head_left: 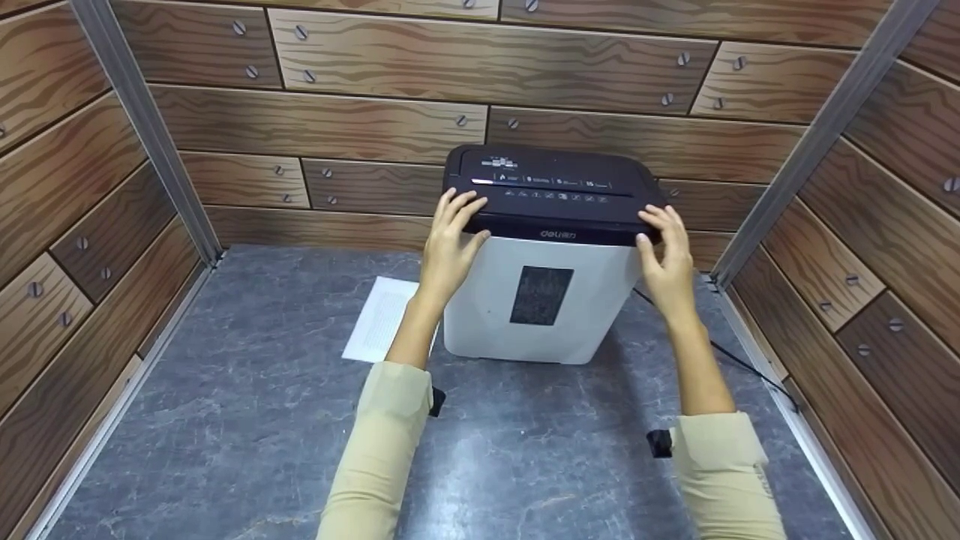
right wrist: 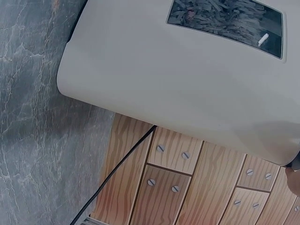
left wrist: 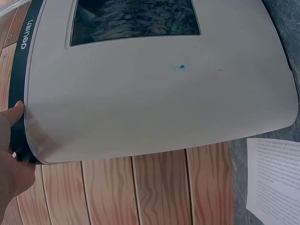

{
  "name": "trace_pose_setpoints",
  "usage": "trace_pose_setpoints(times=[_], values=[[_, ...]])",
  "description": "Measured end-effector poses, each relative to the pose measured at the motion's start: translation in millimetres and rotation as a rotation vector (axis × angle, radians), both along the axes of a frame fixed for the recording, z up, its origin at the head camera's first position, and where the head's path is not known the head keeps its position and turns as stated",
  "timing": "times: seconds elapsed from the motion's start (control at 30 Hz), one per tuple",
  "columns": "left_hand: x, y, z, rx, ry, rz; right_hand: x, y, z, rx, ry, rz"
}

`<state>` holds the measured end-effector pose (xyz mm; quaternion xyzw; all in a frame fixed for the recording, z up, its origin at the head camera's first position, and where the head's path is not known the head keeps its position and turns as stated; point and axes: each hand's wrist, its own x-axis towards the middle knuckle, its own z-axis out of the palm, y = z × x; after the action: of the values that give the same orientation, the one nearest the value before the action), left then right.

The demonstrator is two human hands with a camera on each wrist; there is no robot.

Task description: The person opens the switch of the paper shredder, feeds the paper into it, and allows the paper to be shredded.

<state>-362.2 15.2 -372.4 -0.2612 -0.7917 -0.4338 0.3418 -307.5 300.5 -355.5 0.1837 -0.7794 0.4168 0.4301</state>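
A paper shredder (head_left: pixel 555 300) with a light grey bin and a black top stands on the floor against the back wall. Shredded paper shows through its dark window (left wrist: pixel 136 18). My left hand (head_left: pixel 448 247) grips the top's left front corner, fingers over the upper face and thumb on the front edge. At the opposite corner, my right hand (head_left: pixel 667 255) holds the top in the same way. Only a small part of the right hand (right wrist: pixel 294 180) enters the right wrist view, at its edge. A printed sheet of paper (head_left: pixel 379 319) lies left of the bin, partly covered by my left forearm.
A black power cord (head_left: pixel 742 364) runs from behind the shredder to the right wall's foot. Wood-patterned panels (head_left: pixel 487 67) enclose the back and sides, with metal posts (head_left: pixel 810 142) in the corners. The floor (head_left: pixel 247 420) is dark, marbled grey.
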Motion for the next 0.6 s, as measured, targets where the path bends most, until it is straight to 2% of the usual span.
trace_pose_setpoints(times=[0.2,0.3,0.4,0.6], values=[[-1.0,0.2,-0.4,0.002,0.008,-0.001,-19.2,16,-16.4,-0.011,0.001,0.002],[-1.3,0.5,-0.9,0.002,0.010,-0.001,-21.6,18,-18.7,-0.010,-0.007,-0.012],[-1.4,0.9,-1.1,0.004,0.013,0.000,-18.8,16,-16.4,-0.010,-0.001,-0.010],[-1.3,1.1,-0.7,0.008,0.016,0.006,-0.4,0,-0.8,-0.018,0.001,0.014]])
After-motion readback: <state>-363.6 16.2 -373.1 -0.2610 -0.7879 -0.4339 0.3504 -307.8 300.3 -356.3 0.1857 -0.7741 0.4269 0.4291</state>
